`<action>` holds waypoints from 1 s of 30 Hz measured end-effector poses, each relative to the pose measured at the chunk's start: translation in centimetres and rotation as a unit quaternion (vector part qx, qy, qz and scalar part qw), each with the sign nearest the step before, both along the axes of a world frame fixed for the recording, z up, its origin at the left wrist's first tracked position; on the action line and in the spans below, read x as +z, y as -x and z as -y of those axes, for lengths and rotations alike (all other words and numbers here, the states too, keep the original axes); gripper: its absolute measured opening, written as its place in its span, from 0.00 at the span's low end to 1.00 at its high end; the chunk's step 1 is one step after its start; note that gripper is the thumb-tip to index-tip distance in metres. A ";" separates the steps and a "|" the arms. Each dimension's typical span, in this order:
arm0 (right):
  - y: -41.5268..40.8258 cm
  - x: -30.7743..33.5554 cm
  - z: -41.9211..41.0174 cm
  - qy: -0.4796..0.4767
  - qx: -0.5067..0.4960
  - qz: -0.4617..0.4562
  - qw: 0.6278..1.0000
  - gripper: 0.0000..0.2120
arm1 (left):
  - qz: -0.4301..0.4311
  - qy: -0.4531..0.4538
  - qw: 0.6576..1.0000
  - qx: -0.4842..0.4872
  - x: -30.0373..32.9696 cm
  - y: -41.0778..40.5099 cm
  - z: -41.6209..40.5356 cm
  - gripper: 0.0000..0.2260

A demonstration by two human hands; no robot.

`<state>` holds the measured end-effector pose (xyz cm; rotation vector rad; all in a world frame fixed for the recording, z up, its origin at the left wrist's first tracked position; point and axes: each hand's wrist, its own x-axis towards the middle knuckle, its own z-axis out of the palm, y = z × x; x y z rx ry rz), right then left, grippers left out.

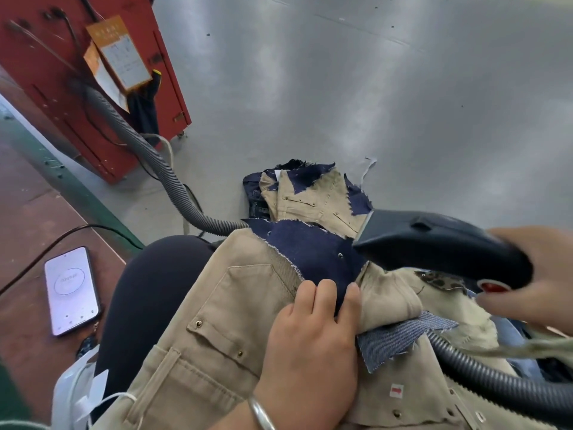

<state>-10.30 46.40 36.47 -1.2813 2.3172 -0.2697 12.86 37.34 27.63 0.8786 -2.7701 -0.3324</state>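
Note:
A beige garment (223, 330) with pockets, rivets and raw-edged dark blue denim patches (313, 252) lies across my lap. My left hand (313, 336) rests on it, fingers bent over the fabric at the edge of the blue patch. My right hand (533, 274) grips a black handheld nozzle (434, 243) with a red button, its flat mouth hovering over the blue patch. A grey ribbed hose (483, 377) leads off from the tool at lower right. A striped lighter denim patch (400, 339) sits right of my left hand.
More beige and denim garments (310, 193) lie piled on the grey floor ahead. A second grey hose (148, 150) runs to a red machine (93, 72) at upper left. A lit phone (72, 290) lies on the brown table (28, 218) at left.

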 end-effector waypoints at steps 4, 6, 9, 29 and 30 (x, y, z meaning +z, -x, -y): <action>-2.0 -1.0 2.3 -0.060 0.040 0.007 0.997 0.14 | 0.014 -0.001 1.000 -0.002 0.1 -0.2 0.0 0.24; -1.9 -2.0 3.8 -0.063 0.040 0.006 0.997 0.07 | 0.024 -0.006 1.000 -0.004 0.1 -0.2 0.0 0.24; -1.8 -3.2 6.0 -0.044 0.036 0.009 0.998 0.09 | 0.034 -0.010 0.999 -0.005 0.2 -0.2 0.1 0.25; -3.2 0.2 4.0 -0.057 0.070 0.044 0.995 0.16 | -0.004 -0.009 1.000 -0.006 0.0 -0.2 0.0 0.23; -3.3 -0.1 4.8 -0.060 0.085 0.052 0.993 0.15 | -0.007 -0.007 1.000 -0.003 0.0 -0.2 0.0 0.22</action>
